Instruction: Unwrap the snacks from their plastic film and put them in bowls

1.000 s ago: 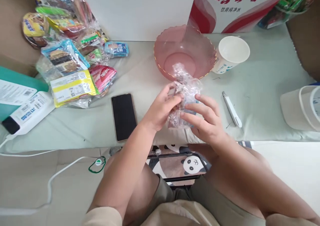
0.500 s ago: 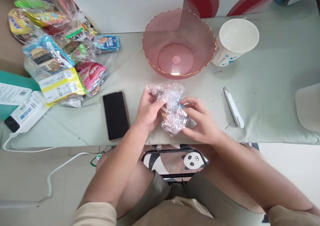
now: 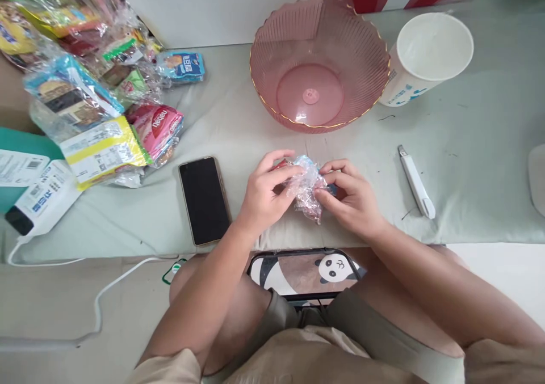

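Note:
Both my hands pinch a small clear plastic packet (image 3: 307, 190) with coloured contents, held just above the pale green table cover (image 3: 468, 163) near its front edge. My left hand (image 3: 266, 194) grips the packet's left side with curled fingers. My right hand (image 3: 351, 199) holds its right side between thumb and fingers. Directly beyond the packet stands an empty pink ribbed bowl (image 3: 319, 63) with a gold rim.
A black phone (image 3: 204, 199) lies left of my hands. A heap of snack packets (image 3: 97, 100) fills the far left. A white paper cup (image 3: 428, 58) stands right of the bowl, a white utility knife (image 3: 416, 181) lies right of my hands, and a power bank with cable (image 3: 38, 199) sits at the left edge.
The packet has been crumpled smaller and brought lower, closer to the table's front edge. My fingers have closed tighter on it. The view has tilted down, so the bowl and cup look nearer.

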The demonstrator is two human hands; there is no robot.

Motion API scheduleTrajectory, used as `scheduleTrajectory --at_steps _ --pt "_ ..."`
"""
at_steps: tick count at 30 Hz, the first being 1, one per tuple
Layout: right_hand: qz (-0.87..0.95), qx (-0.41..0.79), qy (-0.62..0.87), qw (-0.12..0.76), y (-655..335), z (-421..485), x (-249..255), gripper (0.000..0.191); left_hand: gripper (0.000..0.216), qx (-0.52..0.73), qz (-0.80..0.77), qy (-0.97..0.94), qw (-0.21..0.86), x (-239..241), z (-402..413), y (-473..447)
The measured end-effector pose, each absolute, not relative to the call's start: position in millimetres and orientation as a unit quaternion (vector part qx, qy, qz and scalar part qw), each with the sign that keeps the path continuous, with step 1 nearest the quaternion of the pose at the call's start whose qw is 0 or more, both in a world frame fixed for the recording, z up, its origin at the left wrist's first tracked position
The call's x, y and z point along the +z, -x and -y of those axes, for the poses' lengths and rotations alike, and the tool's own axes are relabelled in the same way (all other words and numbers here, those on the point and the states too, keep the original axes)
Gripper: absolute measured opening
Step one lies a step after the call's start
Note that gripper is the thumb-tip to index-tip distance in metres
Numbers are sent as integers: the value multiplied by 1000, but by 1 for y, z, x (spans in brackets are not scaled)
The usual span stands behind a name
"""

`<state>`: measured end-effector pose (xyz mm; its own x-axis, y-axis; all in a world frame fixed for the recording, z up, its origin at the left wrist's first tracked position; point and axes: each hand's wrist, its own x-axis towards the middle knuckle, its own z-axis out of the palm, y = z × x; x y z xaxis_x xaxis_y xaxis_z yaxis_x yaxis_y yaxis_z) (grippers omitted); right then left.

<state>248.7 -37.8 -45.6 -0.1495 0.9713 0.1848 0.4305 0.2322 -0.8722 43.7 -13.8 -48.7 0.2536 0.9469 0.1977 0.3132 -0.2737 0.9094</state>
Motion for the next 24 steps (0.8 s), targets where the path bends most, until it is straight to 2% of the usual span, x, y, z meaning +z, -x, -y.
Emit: scheduleTrajectory --at_steps 7,12,17,21,24 --pt "612 325 591 413 -244 38 -48 11 44 443 -395 -700 396 -59 25 -53" --pt "603 328 594 420 -246 40 -42 11 28 470 -440 -622 446 -58 27 -71" --pt "600 315 606 417 -254 44 -35 11 38 488 -410 -516 571 -56 27 -87" --pt "633 325 579 397 -269 46 -31 17 22 475 -449 -538 533 -55 20 -87" --pt "659 300 567 394 -285 47 -27 26 27 486 -452 -525 532 -58 15 -83"
